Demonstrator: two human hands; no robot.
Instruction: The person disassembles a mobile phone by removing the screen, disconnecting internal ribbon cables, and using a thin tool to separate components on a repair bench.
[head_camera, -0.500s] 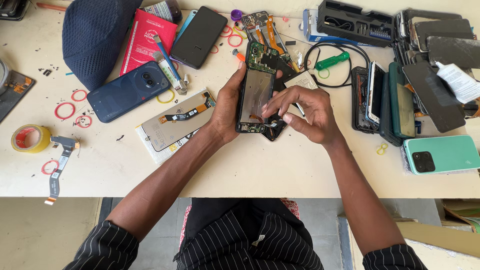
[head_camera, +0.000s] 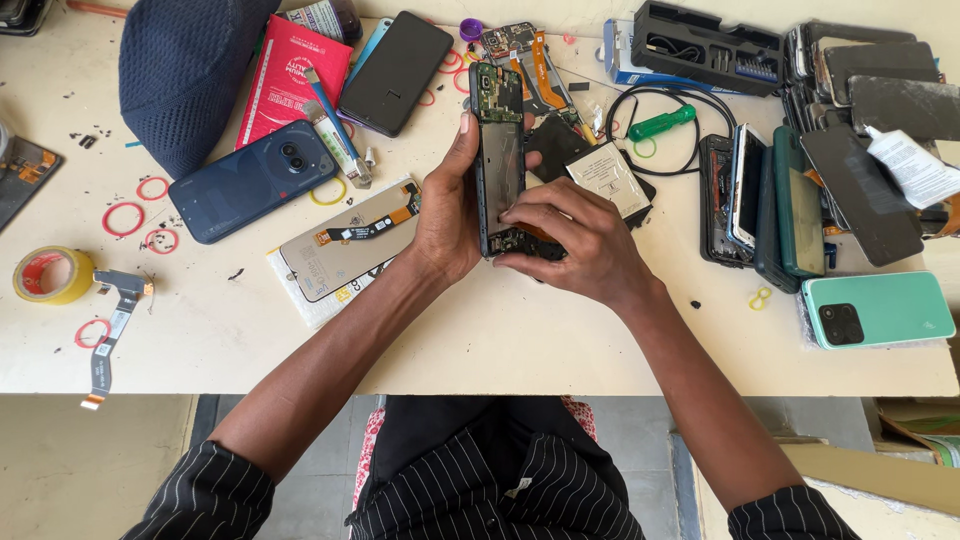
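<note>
Black opened phone (head_camera: 499, 160): held upright over table (head_camera: 520, 340), back cover off, board exposed.
Change vs 0.5 s ago: phone now w/ top end raised; R fingers moved to lower end.
L hand (head_camera: 450, 205): wrapped round phone's left edge, gripping.
R hand (head_camera: 570, 235): fingertips (head_camera: 508, 216) curled, pressing inside near bottom.
Nearby: loose battery (head_camera: 610, 178) just beside; screen panel (head_camera: 345, 240) to the left.

An opened phone (head_camera: 498, 160) stands on end at the middle of the desk (head_camera: 520, 340), between the hands — left hand (head_camera: 448, 215) on its left edge, right hand (head_camera: 575, 240) at its lower right. A battery (head_camera: 610, 178) lies just right of it. Left of it lie a screen panel (head_camera: 345, 240) and another phone (head_camera: 252, 180); a tape roll (head_camera: 52, 275) sits at the far left — a stack of phones (head_camera: 790, 200) at the right.
</note>
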